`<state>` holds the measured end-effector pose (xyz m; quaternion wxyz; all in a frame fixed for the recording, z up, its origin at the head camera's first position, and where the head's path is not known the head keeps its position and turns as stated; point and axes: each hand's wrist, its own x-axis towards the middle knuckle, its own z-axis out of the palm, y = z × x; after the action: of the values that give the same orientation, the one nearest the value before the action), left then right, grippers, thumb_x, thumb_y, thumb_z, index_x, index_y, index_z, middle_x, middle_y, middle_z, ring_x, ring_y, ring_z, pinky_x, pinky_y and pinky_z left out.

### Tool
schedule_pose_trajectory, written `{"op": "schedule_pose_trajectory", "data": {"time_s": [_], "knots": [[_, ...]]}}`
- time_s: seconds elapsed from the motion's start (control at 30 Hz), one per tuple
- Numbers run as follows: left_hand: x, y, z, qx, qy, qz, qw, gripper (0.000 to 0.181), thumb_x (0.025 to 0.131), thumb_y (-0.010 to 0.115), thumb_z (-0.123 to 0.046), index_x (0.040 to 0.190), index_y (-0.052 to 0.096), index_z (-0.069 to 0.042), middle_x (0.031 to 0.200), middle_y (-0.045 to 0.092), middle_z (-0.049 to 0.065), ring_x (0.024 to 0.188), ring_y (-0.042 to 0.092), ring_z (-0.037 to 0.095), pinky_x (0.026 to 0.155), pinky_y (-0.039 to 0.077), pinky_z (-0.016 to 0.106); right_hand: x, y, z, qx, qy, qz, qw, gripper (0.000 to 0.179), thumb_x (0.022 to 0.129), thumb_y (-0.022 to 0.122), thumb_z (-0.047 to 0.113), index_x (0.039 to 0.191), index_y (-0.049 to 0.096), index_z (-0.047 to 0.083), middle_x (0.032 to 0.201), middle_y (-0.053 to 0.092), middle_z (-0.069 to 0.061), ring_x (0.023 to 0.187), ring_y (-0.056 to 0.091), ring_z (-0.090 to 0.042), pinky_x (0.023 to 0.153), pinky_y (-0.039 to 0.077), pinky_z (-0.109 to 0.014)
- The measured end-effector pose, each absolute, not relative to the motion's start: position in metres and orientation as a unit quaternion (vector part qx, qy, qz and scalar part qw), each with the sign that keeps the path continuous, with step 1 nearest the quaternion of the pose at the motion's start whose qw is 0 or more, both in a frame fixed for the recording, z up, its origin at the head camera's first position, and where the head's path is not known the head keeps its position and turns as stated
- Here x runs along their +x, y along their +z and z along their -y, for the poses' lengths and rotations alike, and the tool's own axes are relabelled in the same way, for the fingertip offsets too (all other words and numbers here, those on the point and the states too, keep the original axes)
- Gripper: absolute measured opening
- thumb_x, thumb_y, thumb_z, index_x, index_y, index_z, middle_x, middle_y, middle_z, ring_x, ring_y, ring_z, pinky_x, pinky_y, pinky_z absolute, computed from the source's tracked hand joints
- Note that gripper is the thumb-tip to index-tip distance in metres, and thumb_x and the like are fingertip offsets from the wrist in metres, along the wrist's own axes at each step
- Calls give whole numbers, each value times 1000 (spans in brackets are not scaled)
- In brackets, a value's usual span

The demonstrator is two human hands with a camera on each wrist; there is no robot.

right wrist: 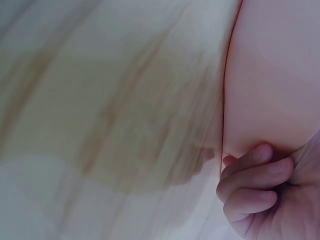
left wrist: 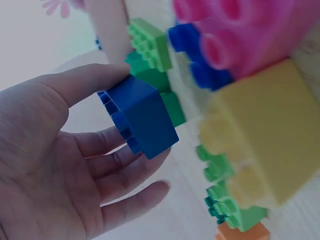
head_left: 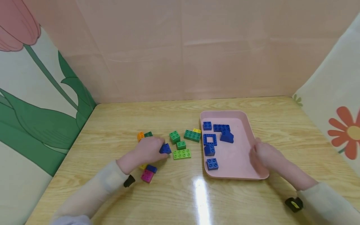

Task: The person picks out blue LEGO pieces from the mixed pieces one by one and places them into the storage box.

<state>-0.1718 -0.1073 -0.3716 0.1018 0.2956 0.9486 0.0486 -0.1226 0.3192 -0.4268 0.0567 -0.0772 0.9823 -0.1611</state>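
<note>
Between thumb and fingertips my left hand (head_left: 150, 150) pinches a blue building brick (left wrist: 142, 115), raised off the table among the loose bricks. Its studs face the palm in the left wrist view. My right hand (head_left: 268, 154) holds the right side of a pink tray (head_left: 237, 167), fingers curled at the wall (right wrist: 272, 100) in the right wrist view. Along the tray's left half lie several blue bricks, among them a square frame piece (head_left: 209, 139), a sloped brick (head_left: 227, 136) and a four-stud brick (head_left: 212, 164).
Right of my left hand lie a light green brick (head_left: 182, 154), several darker green ones (head_left: 192, 135) and a small yellow brick (head_left: 197, 130). Nearer me are a pink brick (head_left: 147, 176) and a blue brick (head_left: 152, 169). An orange brick (head_left: 141, 136) sits behind the hand.
</note>
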Motion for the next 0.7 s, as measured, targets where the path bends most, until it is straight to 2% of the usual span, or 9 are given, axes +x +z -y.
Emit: {"op": "schedule_pose_trajectory", "data": {"time_s": [0.07,0.2,0.3,0.43,0.57,0.7], "knots": [[-170,-368,107,290,70,-948,111,38,87,72,-40,107,64,-7,83,58,-3,69,53,11,57,46,25,-123,-427,-319,-78,-157,-983,55,15,97,39,9,89,41,-4,63,49,-7,57,50,-22,51,44,-40],[-169,-362,104,285,91,-947,117,48,90,70,-39,123,61,-5,104,63,3,86,59,14,73,52,30,-123,-427,-319,-77,-154,-983,56,15,97,39,9,89,41,-4,63,49,-7,57,50,-22,51,45,-41],[-170,-357,102,285,97,-946,118,53,92,68,-37,131,57,-3,119,61,10,100,61,20,83,52,36,-124,-426,-319,-73,-155,-983,61,16,97,39,9,90,41,-4,64,50,-7,58,50,-22,52,45,-41],[-171,-349,97,289,106,-944,123,55,94,66,-35,135,52,-1,130,56,16,110,59,26,90,50,40,-124,-425,-318,-67,-157,-983,68,16,97,39,10,90,42,-4,65,51,-8,59,51,-23,53,45,-41],[-173,-343,91,300,106,-941,118,54,95,63,-35,137,50,-3,130,55,14,111,58,24,92,49,38,-123,-425,-319,-71,-161,-983,63,15,96,39,10,89,42,-3,65,51,-8,59,51,-23,54,46,-42],[-174,-339,83,317,104,-937,106,50,96,63,-31,137,51,-6,121,56,8,102,58,17,89,50,34,-123,-427,-318,-75,-165,-982,55,15,96,40,10,88,43,-2,64,50,-7,59,52,-22,54,47,-42]]}}
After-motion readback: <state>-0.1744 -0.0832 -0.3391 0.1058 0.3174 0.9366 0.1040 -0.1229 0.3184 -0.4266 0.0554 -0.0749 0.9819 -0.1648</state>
